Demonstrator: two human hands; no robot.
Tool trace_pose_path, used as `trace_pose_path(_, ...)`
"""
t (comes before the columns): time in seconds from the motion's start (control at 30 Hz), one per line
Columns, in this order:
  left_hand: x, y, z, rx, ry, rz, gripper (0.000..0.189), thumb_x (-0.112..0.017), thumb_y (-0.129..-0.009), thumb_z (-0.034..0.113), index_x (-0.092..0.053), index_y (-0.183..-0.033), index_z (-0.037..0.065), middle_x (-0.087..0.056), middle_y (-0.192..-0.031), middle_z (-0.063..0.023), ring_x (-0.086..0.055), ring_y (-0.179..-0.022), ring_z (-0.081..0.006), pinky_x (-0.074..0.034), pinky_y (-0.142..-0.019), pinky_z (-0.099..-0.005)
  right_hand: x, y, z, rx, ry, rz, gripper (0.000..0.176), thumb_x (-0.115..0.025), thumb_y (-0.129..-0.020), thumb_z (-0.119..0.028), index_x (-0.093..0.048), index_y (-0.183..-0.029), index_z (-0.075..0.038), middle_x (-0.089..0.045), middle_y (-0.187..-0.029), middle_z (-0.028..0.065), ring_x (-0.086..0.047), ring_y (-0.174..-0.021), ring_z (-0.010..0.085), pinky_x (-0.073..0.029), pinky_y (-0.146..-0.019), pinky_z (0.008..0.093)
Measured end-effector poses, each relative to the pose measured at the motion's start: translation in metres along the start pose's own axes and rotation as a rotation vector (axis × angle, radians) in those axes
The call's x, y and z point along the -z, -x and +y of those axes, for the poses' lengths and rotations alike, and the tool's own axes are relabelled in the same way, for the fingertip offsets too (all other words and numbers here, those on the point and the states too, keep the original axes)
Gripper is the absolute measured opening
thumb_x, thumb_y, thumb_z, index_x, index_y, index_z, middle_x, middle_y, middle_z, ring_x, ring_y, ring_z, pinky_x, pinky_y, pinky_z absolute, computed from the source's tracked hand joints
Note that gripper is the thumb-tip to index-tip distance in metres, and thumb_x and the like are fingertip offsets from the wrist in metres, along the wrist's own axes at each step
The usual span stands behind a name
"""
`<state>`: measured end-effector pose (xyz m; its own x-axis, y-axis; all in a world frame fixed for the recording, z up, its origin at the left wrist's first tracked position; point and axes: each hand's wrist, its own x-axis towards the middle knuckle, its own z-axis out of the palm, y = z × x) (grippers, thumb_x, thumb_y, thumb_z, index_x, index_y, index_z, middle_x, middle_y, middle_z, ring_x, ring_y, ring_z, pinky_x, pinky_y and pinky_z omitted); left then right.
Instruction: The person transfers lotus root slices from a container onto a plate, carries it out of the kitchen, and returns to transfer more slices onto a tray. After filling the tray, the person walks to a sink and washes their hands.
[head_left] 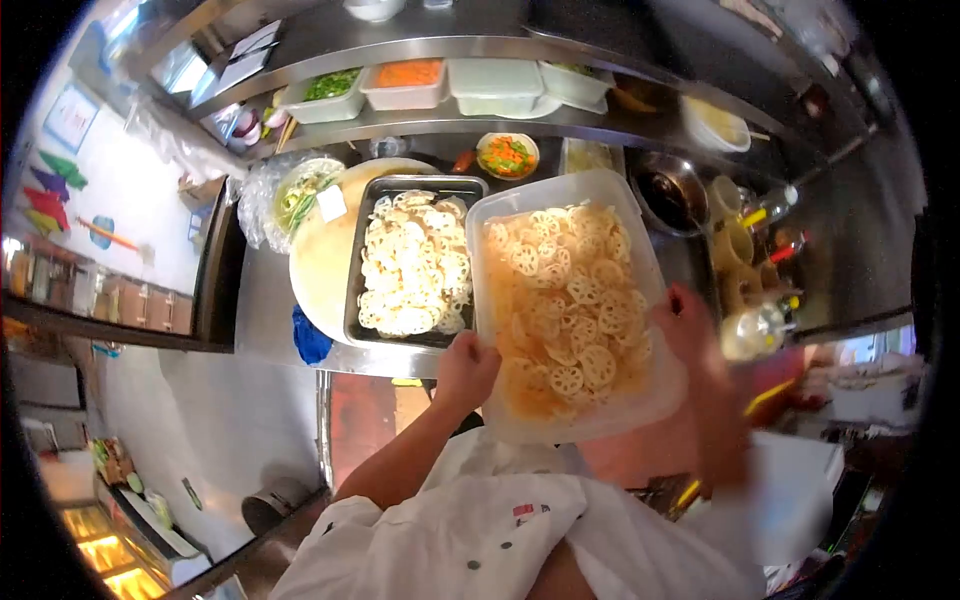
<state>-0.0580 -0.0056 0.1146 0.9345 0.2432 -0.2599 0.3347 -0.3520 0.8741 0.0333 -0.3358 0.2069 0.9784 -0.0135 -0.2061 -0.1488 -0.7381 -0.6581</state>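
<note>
The left hand [465,368] and right hand [688,322] each grip a side of a clear rectangular plastic tub [590,425] of orange-tinted lotus-root slices [565,295], held between them. Just beyond the left hand, on the stainless steel counter [265,310], sits a dark metal tray [430,182]. Farther off, 4 white tubs [495,85] line a steel shelf [420,48].
</note>
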Motion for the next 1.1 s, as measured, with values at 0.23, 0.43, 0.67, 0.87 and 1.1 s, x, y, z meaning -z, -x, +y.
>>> trace_pose_path(0.23,0.018,-0.009,-0.001,-0.006,0.092,0.032,0.025,-0.066,-0.084,0.024,-0.058,-0.086,0.000,-0.062,-0.071,-0.0175,-0.063,-0.068,-0.0338,-0.050,-0.065,-0.0426,-0.008,-0.041,-0.003,0.117,0.062,0.019,0.017,-0.062,-0.078,-0.011,-0.058,-0.088,0.003,-0.059,-0.076,0.0122,-0.048,-0.070,0.0195,-0.044,-0.065,0.0389)
trace_pose_path(0.43,0.032,-0.012,0.011,0.019,0.175,0.011,0.024,-0.066,-0.089,0.021,-0.057,-0.092,-0.001,-0.056,-0.073,-0.0051,-0.052,-0.067,-0.0141,-0.046,-0.063,-0.0325,0.001,-0.071,-0.014,0.215,0.101,0.006,0.016,-0.063,-0.077,-0.013,-0.051,-0.079,-0.002,-0.048,-0.070,0.0091,-0.043,-0.067,0.0180,-0.040,-0.062,0.0369)
trace_pose_path(0.67,0.016,-0.015,-0.005,0.016,0.321,0.129,0.027,-0.068,-0.085,0.024,-0.058,-0.087,-0.001,-0.064,-0.071,-0.0164,-0.063,-0.065,-0.0284,-0.050,-0.064,-0.0397,0.007,-0.086,-0.051,0.221,0.065,-0.089,0.018,-0.063,-0.078,-0.015,-0.048,-0.077,-0.005,-0.047,-0.070,0.0037,-0.043,-0.068,0.0149,-0.039,-0.063,0.0345)
trace_pose_path(0.87,0.003,0.000,-0.010,0.038,0.366,0.163,0.028,-0.067,-0.086,0.026,-0.058,-0.088,-0.001,-0.064,-0.071,-0.0157,-0.063,-0.065,-0.0278,-0.050,-0.064,-0.0392,0.011,-0.077,-0.087,0.240,0.106,-0.132,0.017,-0.062,-0.084,-0.015,-0.051,-0.079,-0.004,-0.051,-0.072,0.0044,-0.045,-0.070,0.0142,-0.041,-0.064,0.0338)
trace_pose_path(1.1,-0.007,0.031,-0.002,0.084,0.350,0.189,0.030,-0.067,-0.086,0.028,-0.059,-0.089,-0.001,-0.064,-0.072,-0.0160,-0.064,-0.067,-0.0282,-0.050,-0.065,-0.0393,0.013,-0.080,-0.090,0.294,0.257,-0.171,0.015,-0.061,-0.087,-0.015,-0.057,-0.084,0.000,-0.056,-0.075,0.0063,-0.051,-0.074,0.0142,-0.045,-0.067,0.0345)
